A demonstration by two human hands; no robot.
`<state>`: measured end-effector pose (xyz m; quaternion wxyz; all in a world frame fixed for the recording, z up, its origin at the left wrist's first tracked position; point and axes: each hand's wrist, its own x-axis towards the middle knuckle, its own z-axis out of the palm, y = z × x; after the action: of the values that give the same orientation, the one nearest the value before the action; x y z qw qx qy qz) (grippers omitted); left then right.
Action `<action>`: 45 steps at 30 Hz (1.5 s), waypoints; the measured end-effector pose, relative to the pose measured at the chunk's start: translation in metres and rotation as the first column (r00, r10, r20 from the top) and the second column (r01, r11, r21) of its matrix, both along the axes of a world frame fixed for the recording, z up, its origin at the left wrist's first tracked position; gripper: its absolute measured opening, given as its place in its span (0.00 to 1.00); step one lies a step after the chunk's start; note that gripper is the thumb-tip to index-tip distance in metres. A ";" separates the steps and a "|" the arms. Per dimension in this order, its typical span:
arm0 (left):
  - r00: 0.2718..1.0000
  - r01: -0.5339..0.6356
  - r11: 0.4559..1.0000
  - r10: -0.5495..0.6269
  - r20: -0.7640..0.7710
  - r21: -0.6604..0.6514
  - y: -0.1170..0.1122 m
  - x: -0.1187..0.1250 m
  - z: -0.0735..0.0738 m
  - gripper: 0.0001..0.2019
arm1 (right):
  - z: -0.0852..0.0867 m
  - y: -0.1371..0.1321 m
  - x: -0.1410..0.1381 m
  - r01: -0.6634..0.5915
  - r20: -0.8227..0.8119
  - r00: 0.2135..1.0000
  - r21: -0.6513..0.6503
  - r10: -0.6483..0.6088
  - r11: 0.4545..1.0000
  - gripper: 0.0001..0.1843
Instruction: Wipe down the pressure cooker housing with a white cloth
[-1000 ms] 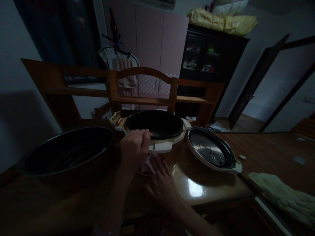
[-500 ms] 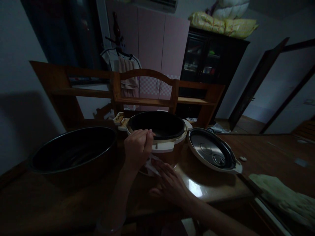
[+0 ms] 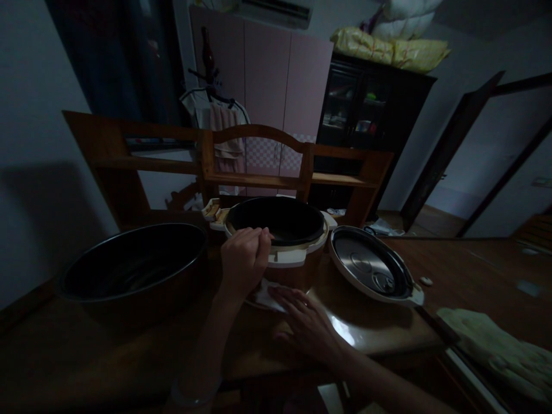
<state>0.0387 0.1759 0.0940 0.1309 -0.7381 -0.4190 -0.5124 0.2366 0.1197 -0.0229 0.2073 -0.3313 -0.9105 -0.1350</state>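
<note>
Head view: open, white-rimmed cooker [image 3: 288, 257]

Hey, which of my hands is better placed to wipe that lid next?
Probably your right hand: it's on the white cloth or tissue and nearer the lid, while your left hand grips the front edge of the white-rimmed pot.

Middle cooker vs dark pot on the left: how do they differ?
The cooker has a pale rim with jutting handles; the dark pot has a thin, plain rim. The left hand is closed at the cooker's edge; no hand is on the dark pot. Both are open-topped, dark inside, on the table.
</note>
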 end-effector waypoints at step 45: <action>1.000 -0.001 1.000 0.001 0.018 0.016 0.000 0.000 -0.001 0.17 | -0.012 0.014 -0.020 -0.236 0.281 0.937 0.078 0.206 0.969 0.28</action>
<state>0.0382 0.1758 0.0934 0.1333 -0.7321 -0.4163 -0.5224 0.2163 0.1333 -0.0349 0.1129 -0.1934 -0.9528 -0.2050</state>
